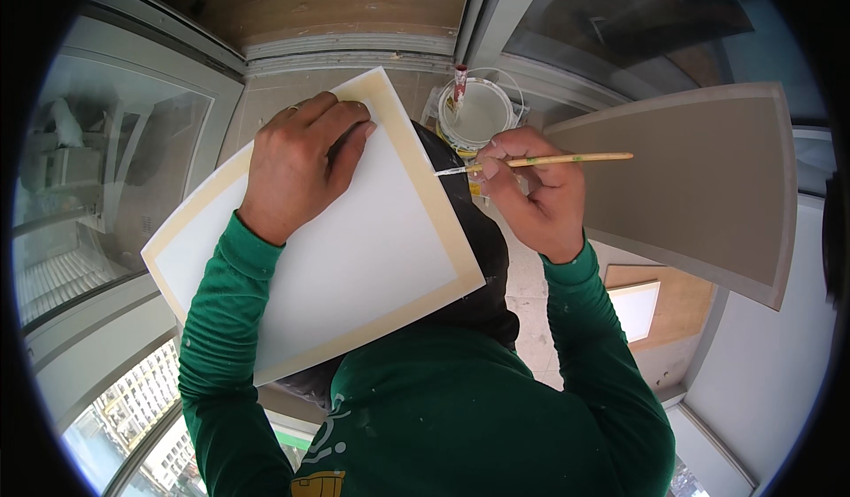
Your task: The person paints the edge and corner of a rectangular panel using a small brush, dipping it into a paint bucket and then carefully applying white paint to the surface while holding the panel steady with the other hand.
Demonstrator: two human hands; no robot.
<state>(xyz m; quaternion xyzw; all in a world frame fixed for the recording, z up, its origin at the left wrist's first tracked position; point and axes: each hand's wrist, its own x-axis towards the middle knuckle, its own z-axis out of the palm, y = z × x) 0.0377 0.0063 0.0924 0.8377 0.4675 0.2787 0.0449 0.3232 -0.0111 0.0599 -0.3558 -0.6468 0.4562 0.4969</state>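
Observation:
A white rectangular panel [354,223] with a cream border lies tilted across my lap. My left hand [305,161] is closed at its far edge, fingers curled and thumb bent in, holding it steady; what lies under the fingers is hidden. In a pinch, my right hand [540,192] grips a thin paintbrush [567,159] with a light wooden handle. Its white-coated bristles point left and meet the panel's right edge, or come very close to it. Beyond the right hand stands a white bucket [476,112] with a pale inside and a wire handle.
A reddish, paint-marked handle [459,85] stands at the bucket's left rim. To the right a large grey-brown panel [691,187] with a paler border leans out. A smaller white panel [635,309] lies beyond my right forearm. Glass doors [115,134] and a metal floor track [354,50] surround me.

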